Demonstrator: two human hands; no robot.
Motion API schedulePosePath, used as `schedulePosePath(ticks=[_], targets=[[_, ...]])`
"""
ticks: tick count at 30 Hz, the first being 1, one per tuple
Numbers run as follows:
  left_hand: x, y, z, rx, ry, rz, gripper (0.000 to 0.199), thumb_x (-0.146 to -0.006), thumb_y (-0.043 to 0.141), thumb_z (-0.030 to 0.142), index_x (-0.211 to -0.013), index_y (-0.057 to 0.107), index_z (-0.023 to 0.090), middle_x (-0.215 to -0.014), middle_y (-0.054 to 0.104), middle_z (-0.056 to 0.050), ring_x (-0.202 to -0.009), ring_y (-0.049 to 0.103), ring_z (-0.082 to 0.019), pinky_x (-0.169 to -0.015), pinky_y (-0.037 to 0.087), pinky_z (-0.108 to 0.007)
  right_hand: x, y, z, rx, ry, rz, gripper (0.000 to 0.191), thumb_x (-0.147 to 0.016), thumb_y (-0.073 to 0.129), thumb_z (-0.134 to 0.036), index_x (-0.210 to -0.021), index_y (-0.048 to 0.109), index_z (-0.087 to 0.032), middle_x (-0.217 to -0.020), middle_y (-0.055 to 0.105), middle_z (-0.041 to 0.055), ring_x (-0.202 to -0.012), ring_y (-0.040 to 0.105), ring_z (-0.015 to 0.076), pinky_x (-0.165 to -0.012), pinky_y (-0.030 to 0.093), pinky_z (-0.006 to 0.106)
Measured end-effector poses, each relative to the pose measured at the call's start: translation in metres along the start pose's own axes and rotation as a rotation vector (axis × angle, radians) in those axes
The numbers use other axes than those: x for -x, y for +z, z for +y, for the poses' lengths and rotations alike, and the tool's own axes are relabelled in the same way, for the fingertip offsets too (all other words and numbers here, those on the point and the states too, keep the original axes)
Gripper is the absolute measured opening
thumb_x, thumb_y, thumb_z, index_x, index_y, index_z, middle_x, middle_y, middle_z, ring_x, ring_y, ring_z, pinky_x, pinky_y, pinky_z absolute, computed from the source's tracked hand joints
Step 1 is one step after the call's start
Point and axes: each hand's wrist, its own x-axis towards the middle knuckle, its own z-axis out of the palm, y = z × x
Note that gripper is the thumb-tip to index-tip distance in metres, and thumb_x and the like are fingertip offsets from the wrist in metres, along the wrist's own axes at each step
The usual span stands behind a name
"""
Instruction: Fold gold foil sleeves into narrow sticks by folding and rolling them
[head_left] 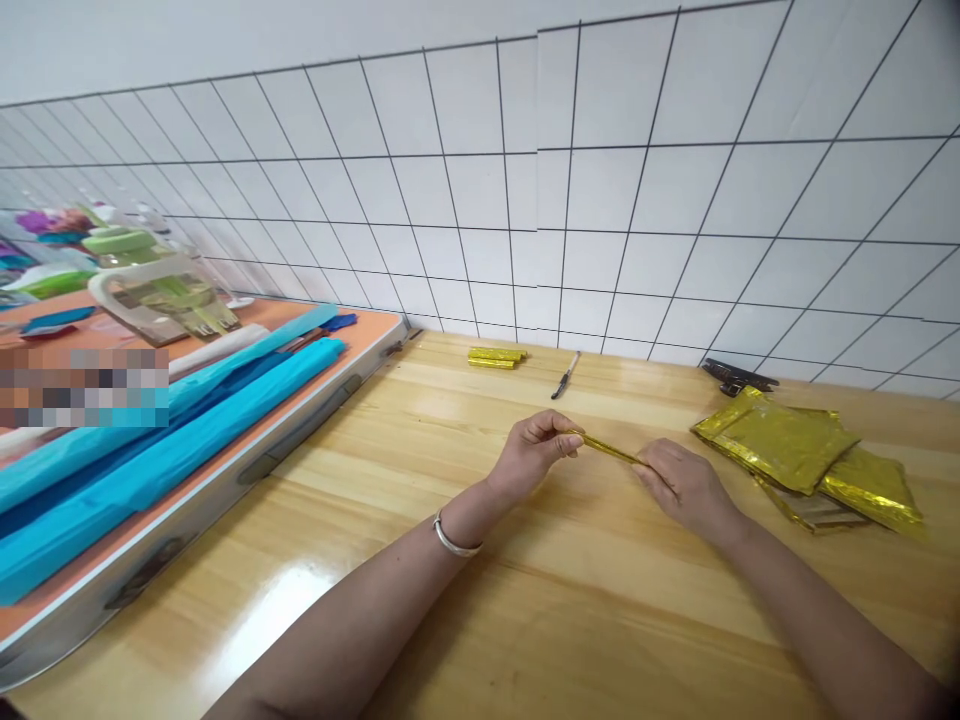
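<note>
A thin, narrow strip of shiny gold foil (611,449) is stretched between my two hands, above the wooden table. My left hand (536,455) pinches its left end between thumb and fingers. Around its right end close the fingers of my right hand (688,488); part of the strip is hidden there. Whether the strip is rolled or folded is too small to tell. To the right of my right hand lies a loose pile of flat gold foil packets (787,445). Short gold foil pieces (496,357) lie side by side farther back.
A pen (566,376) and a black clip (739,376) lie near the tiled wall (622,190). At left, an orange-topped table (379,327) with a raised pale edge holds long blue paper rolls (247,425) and a green-lidded jug (161,285).
</note>
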Motion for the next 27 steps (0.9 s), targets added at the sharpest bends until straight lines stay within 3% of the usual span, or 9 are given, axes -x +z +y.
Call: schedulePosePath(ticks=[4, 8, 13, 17, 21, 27], targets=[[-0.001, 0.001, -0.003, 0.000, 0.043, 0.057, 0.024, -0.069, 0.070, 0.033, -0.072, 0.055, 0.014, -0.064, 0.056, 0.003, -0.057, 0.048, -0.007, -0.060, 0.041, -0.023, -0.001, -0.001, -0.004, 0.067, -0.004, 0.030, 0.014, -0.088, 0.043, -0.025, -0.078, 0.051, -0.020, -0.070, 0.054, 0.0044, -0.069, 0.049, 0.0179, -0.064, 0.038, 0.030], [-0.002, 0.003, -0.010, -0.016, 0.055, 0.039, 0.022, -0.075, 0.065, 0.034, -0.077, 0.055, 0.014, -0.071, 0.058, 0.000, -0.069, 0.053, -0.010, -0.069, 0.042, -0.024, -0.002, 0.000, -0.009, 0.050, -0.010, 0.047, 0.018, -0.089, 0.041, -0.026, -0.075, 0.051, -0.020, -0.068, 0.053, 0.0039, -0.067, 0.049, 0.0169, -0.062, 0.037, 0.029], [0.001, 0.011, -0.019, 0.186, -0.039, -0.017, 0.023, -0.079, 0.061, 0.034, -0.087, 0.051, 0.015, -0.088, 0.064, -0.005, -0.084, 0.059, -0.014, -0.076, 0.044, -0.027, -0.003, 0.002, -0.019, 0.003, -0.006, 0.060, 0.019, -0.090, 0.041, -0.027, -0.074, 0.050, -0.020, -0.065, 0.052, 0.0030, -0.064, 0.048, 0.0161, -0.060, 0.035, 0.028], [0.003, 0.013, -0.021, 0.306, -0.144, 0.021, 0.025, -0.078, 0.063, 0.036, -0.083, 0.051, 0.014, -0.084, 0.065, -0.005, -0.078, 0.061, -0.014, -0.071, 0.045, -0.026, -0.005, 0.002, -0.028, -0.003, -0.017, 0.043, 0.022, -0.090, 0.041, -0.028, -0.071, 0.048, -0.020, -0.064, 0.050, 0.0025, -0.063, 0.047, 0.0160, -0.059, 0.034, 0.028], [0.001, 0.011, -0.021, 0.292, -0.112, 0.092, 0.025, -0.075, 0.066, 0.034, -0.081, 0.051, 0.015, -0.075, 0.065, -0.003, -0.067, 0.060, -0.011, -0.063, 0.044, -0.023, -0.006, 0.003, -0.035, -0.025, -0.019, 0.024, 0.024, -0.090, 0.040, -0.028, -0.067, 0.042, -0.021, -0.062, 0.046, 0.0008, -0.061, 0.044, 0.0149, -0.057, 0.032, 0.027], [0.002, 0.015, -0.021, 0.316, -0.118, 0.116, 0.024, -0.076, 0.065, 0.033, -0.080, 0.050, 0.015, -0.075, 0.065, -0.002, -0.066, 0.059, -0.010, -0.061, 0.044, -0.021, -0.007, 0.002, -0.040, -0.117, 0.001, -0.030, 0.026, -0.091, 0.038, -0.028, -0.066, 0.036, -0.022, -0.062, 0.042, -0.0013, -0.058, 0.040, 0.0132, -0.055, 0.030, 0.025]])
